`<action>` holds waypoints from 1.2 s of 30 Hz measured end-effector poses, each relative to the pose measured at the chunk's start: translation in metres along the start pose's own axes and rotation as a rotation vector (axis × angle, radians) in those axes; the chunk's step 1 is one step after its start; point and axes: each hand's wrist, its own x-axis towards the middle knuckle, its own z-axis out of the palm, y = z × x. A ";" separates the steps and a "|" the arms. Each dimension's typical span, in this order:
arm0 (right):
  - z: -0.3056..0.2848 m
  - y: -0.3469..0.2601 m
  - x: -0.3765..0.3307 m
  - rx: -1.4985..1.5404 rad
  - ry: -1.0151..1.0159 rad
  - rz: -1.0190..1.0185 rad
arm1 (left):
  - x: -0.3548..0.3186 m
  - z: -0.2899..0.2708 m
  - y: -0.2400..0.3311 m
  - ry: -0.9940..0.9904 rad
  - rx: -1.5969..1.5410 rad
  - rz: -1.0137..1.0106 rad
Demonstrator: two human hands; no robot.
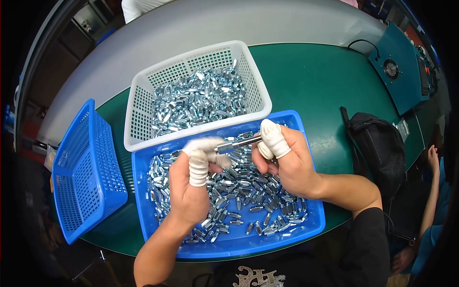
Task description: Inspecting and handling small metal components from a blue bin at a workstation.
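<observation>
White finger cots cover several fingertips of both my hands. My right hand (296,165) is closed round a slim dark metal rod (247,141) that points left. At the rod's left end is a shiny hexagonal metal fitting (226,147). My left hand (189,184) pinches the fitting's left end, its fingertips blurred. Whether the rod goes into the fitting or only touches it, I cannot tell. Both hands are above a blue tray (234,249) strewn with loose metal fittings (224,196) of like shape.
Behind the tray, a white perforated basket (136,112) holds a heap of fittings. An empty blue basket (86,182) leans at the left. On the green tabletop (306,71) at right are a black mesh bag (380,143) and a teal machine (401,69). Another person's arm (429,196) shows far right.
</observation>
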 end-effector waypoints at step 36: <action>0.000 0.005 0.005 -0.132 -0.029 0.037 | 0.011 0.000 0.003 -0.069 0.225 0.009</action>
